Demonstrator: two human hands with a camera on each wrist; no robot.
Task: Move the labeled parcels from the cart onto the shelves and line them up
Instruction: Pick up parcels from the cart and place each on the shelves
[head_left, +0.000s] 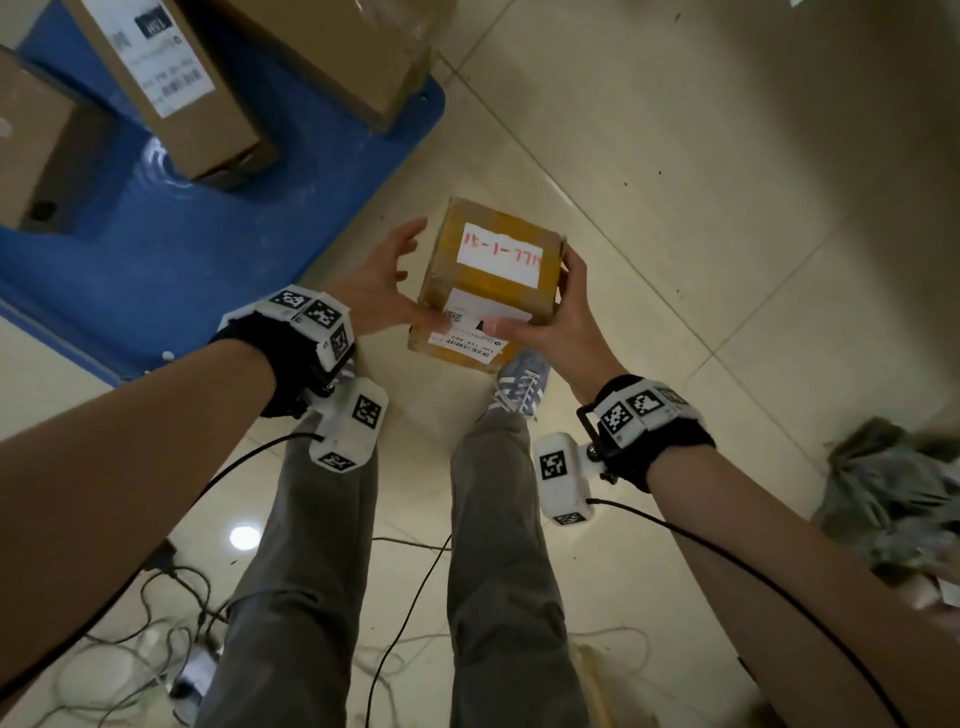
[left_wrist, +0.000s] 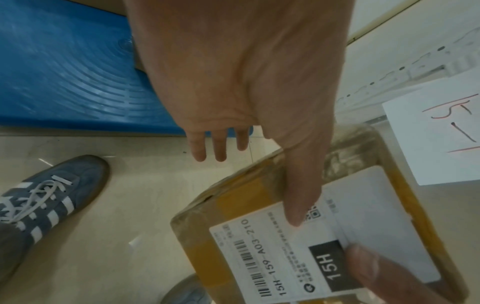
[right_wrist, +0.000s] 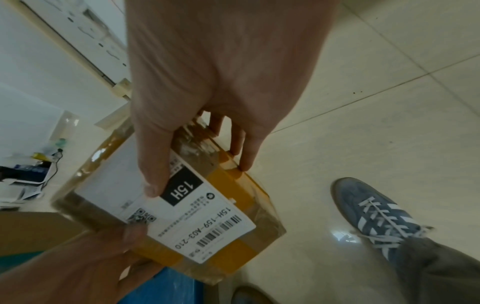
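Observation:
A small cardboard parcel, wrapped in yellow tape, hangs in the air over the tiled floor in front of my legs. Its upper face carries a white label with red handwriting. The face turned to me has a printed label marked 15H. My right hand grips the parcel, with the thumb on the printed label and the fingers curled over the far edge. My left hand lays only its thumb on the printed label of the parcel. Its other fingers are spread straight, off the box.
The blue cart stands at the left with a tall labeled carton, a wider carton and a third box. Cables lie on the floor behind my feet. A crumpled bag sits at the right. A white perforated shelf post is close.

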